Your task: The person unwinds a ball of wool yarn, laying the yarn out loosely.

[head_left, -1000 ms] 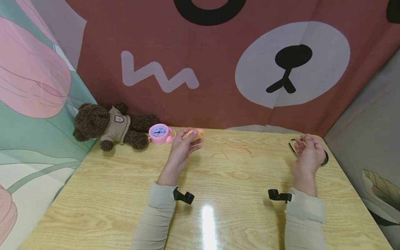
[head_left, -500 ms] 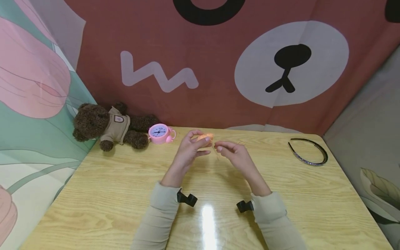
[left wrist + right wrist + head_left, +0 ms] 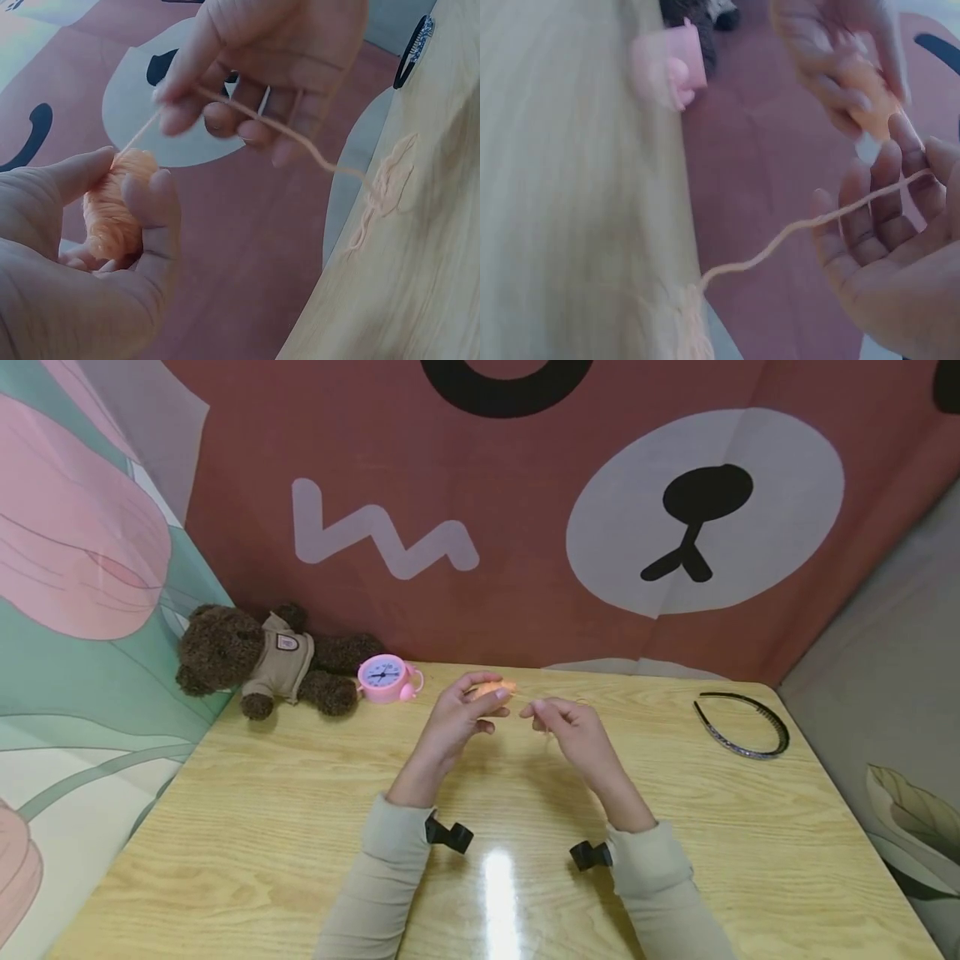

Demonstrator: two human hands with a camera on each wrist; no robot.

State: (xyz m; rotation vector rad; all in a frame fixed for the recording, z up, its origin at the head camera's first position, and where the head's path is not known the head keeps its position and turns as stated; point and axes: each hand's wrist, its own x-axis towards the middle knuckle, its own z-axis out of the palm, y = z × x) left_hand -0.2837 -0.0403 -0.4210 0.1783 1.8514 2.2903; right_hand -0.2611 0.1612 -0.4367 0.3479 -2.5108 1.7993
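Note:
My left hand grips a small wound bundle of orange yarn between thumb and fingers, above the table's back part. Just to its right, my right hand pinches a strand of yarn between thumb and index finger. From the bundle's top a short taut length runs to that pinch. The strand then crosses the right palm, as the right wrist view shows, and hangs down to a loose tangle of yarn on the table. In the head view my right hand mostly hides that tangle.
A pink alarm clock stands at the table's back edge, left of my hands. Beside it a brown teddy bear in a beige shirt lies on its side. A dark headband lies at the back right of the wooden table.
My right hand has come in from the far right, by the headband, to beside the yarn bundle, then drawn slightly away from it. My left hand has shifted a little right with the bundle.

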